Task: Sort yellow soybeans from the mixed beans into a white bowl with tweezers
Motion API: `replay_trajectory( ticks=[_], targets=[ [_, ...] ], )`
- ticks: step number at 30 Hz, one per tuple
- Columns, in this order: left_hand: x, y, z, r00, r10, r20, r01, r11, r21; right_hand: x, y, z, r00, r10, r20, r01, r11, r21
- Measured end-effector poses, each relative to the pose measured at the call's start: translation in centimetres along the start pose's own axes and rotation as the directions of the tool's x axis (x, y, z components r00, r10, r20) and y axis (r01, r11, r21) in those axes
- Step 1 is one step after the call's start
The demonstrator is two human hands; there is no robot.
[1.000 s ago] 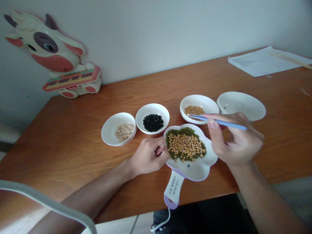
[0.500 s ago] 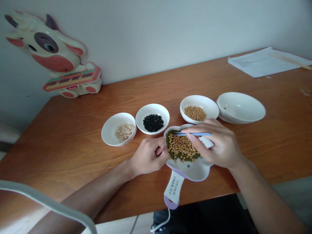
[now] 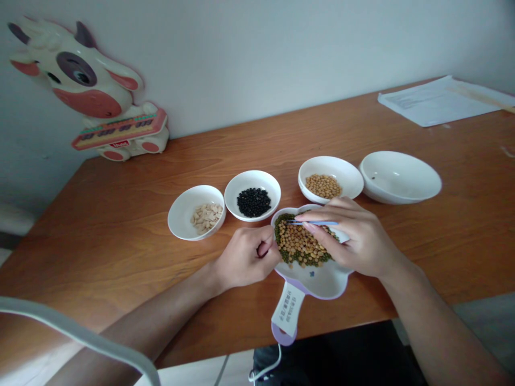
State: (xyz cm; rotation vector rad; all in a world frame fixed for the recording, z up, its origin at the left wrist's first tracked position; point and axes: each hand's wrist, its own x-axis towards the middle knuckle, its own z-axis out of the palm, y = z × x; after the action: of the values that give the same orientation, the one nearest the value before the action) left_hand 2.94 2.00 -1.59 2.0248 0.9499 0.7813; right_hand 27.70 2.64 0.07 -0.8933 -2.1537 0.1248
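Note:
My right hand (image 3: 358, 238) pinches a pair of blue tweezers (image 3: 317, 222), whose tips reach into the mixed beans at the upper left of a scoop-shaped tray. The tray (image 3: 328, 287) is white with a purple rim and a labelled handle. Yellow soybeans (image 3: 303, 241) lie over small green beans (image 3: 280, 222) inside it. My left hand (image 3: 249, 257) is curled closed at the tray's left edge; whether its fingers grip the rim or anything small cannot be made out. Behind the tray stands a white bowl (image 3: 354, 185) of soybeans.
To the left are a bowl (image 3: 177, 214) of pale flat seeds and a bowl (image 3: 231, 187) of black beans. A larger white bowl (image 3: 402, 177) with a dark speck stands right. A cow toy keyboard (image 3: 116, 128) leans at the wall; papers (image 3: 438, 104) lie back right.
My right hand has shifted slightly left, and the tweezers have tilted a little, with their tips still among the beans. My left hand keeps its place.

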Motion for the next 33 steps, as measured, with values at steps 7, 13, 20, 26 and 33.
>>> replay_trajectory(
  ticks=[7, 13, 20, 26, 33],
  targets=[
    [0.0, 0.0, 0.1, 1.000, -0.008, 0.004, 0.008, 1.000, -0.006, -0.2, 0.0, 0.0, 0.999, -0.008, -0.042, 0.008, 1.000, 0.001],
    [0.0, 0.0, 0.1, 1.000, 0.019, -0.012, -0.019, 1.000, 0.003, -0.6, -0.3, -0.5, 0.962, 0.000, -0.273, -0.043, 0.988, -0.151],
    [0.0, 0.1, 0.1, 1.000, 0.027, -0.014, -0.027, 1.000, 0.002, -1.1, 0.4, -0.9, 0.815, 0.170, -0.554, -0.350, 0.907, -0.235],
    [0.0, 0.0, 0.1, 1.000, 0.021, -0.015, -0.021, 1.000, -0.013, -0.5, -0.1, -0.6, 0.930, 0.072, -0.362, -0.121, 0.986, -0.113],
    [0.1, 0.1, 0.0, 1.000, 0.023, -0.001, -0.023, 1.000, -0.008, -0.3, 0.0, 0.0, 0.998, -0.026, -0.049, 0.028, 0.999, 0.034]
  ],
)
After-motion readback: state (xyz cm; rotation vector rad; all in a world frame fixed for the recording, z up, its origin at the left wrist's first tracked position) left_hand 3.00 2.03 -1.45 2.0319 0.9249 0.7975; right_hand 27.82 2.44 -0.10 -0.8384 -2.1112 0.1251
